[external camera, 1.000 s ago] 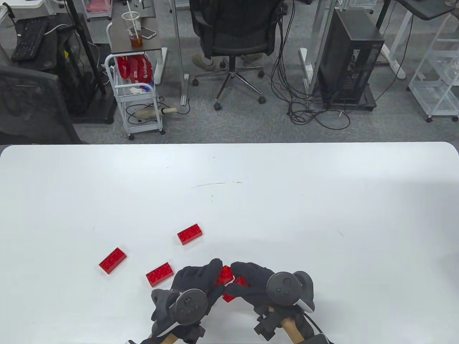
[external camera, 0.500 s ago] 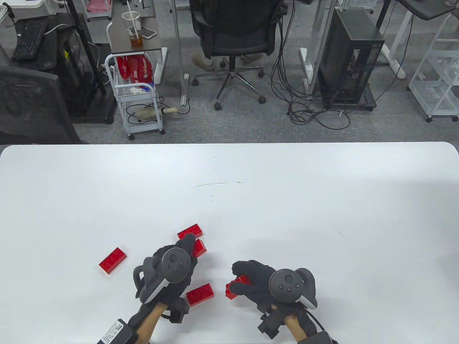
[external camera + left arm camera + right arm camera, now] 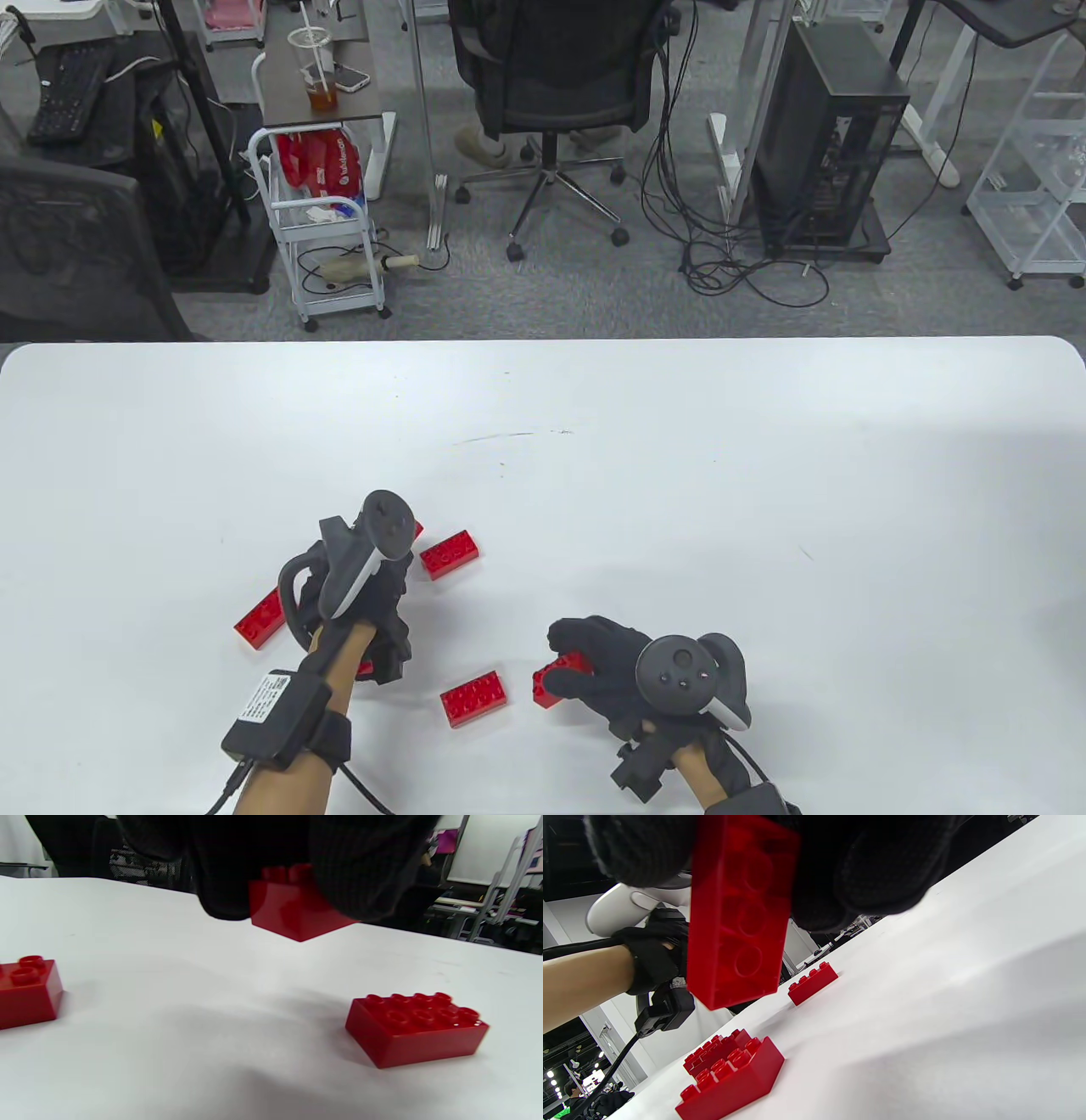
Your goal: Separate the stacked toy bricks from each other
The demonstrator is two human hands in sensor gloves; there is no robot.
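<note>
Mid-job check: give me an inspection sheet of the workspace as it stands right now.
Surface: white table, faint marks.
Job's things: loose red bricks at and; more may be hidden under the left arm.
Clutter: nothing seen on the table.
Grippers: left hand holds a brick just above the table; right hand grips a brick.
Cables: lead from the left forearm unit.
Surroundings: office chair, PC tower, wire cart.

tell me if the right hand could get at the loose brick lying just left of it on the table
Probably not as it stands: the right hand already holds a red brick. The loose brick lies close beside it with bare table between, so the path is free once that hand lets go.
</note>
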